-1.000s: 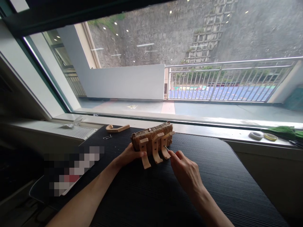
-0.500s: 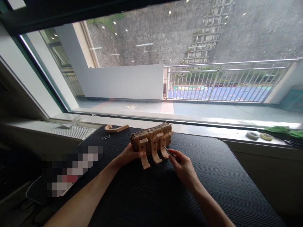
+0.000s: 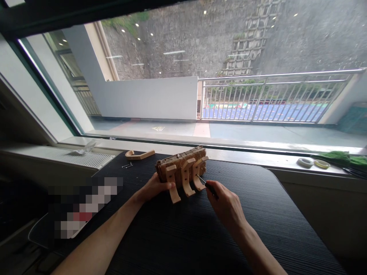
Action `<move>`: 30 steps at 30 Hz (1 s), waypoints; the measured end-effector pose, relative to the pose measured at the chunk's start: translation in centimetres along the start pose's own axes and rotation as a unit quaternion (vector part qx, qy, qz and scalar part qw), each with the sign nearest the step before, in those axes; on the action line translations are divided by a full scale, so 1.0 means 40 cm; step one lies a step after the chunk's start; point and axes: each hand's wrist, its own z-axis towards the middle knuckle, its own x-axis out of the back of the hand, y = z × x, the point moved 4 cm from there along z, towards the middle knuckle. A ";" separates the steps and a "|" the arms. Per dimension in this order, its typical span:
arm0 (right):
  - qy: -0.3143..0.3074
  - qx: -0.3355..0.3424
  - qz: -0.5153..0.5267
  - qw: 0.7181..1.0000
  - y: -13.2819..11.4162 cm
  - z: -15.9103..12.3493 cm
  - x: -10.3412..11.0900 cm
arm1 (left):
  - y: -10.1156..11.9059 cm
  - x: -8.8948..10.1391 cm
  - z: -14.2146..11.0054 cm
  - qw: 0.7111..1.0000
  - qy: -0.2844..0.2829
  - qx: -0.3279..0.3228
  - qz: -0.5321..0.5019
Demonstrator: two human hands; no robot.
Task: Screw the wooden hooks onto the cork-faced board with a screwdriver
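Observation:
A rough wooden block (image 3: 179, 162) with three pale wooden hooks (image 3: 187, 178) fixed to its front stands on the black table (image 3: 200, 236). My left hand (image 3: 151, 188) is closed round the block's left end and steadies it. My right hand (image 3: 225, 204) is closed on a small screwdriver (image 3: 205, 182), whose tip meets the rightmost hook (image 3: 197, 176).
A loose wooden hook (image 3: 139, 154) and two or three dark screws (image 3: 127, 165) lie at the table's far left. Two tape rolls (image 3: 312, 163) and a green cloth (image 3: 341, 157) rest on the window sill at right. A blurred flat item (image 3: 83, 206) lies at left.
My right hand has shifted its grip and brought the screwdriver tip back against the rightmost hook. The block has moved slightly left in view. My left hand keeps its hold.

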 end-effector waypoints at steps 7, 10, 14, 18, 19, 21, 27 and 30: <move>-0.009 0.000 -0.084 0.996 -0.019 0.001 0.014 | 0.007 -0.007 -0.003 1.000 -0.012 -0.007 -0.011; -0.019 0.007 -0.025 0.999 -0.017 0.004 0.018 | 0.011 -0.009 -0.004 0.999 -0.021 -0.014 -0.022; -0.013 0.085 -0.034 0.996 -0.012 0.008 0.027 | 0.011 -0.007 -0.002 0.999 -0.018 -0.019 -0.027; -0.019 0.065 -0.032 0.997 -0.001 0.009 0.023 | 0.012 -0.008 0.000 0.999 -0.014 -0.020 -0.041; -0.023 0.038 -0.021 0.999 0.003 0.008 0.019 | 0.014 -0.009 -0.001 0.999 -0.013 -0.022 -0.043; -0.030 -0.016 -0.002 0.999 0.009 0.005 0.010 | 0.017 -0.010 -0.003 0.999 -0.012 -0.022 -0.040; -0.028 -0.080 0.018 0.996 0.014 -0.001 -0.006 | 0.025 -0.010 -0.005 0.999 -0.001 -0.016 -0.035; -0.039 -0.066 -0.013 0.997 0.008 -0.002 -0.001 | 0.025 -0.013 -0.005 0.999 -0.007 -0.016 -0.038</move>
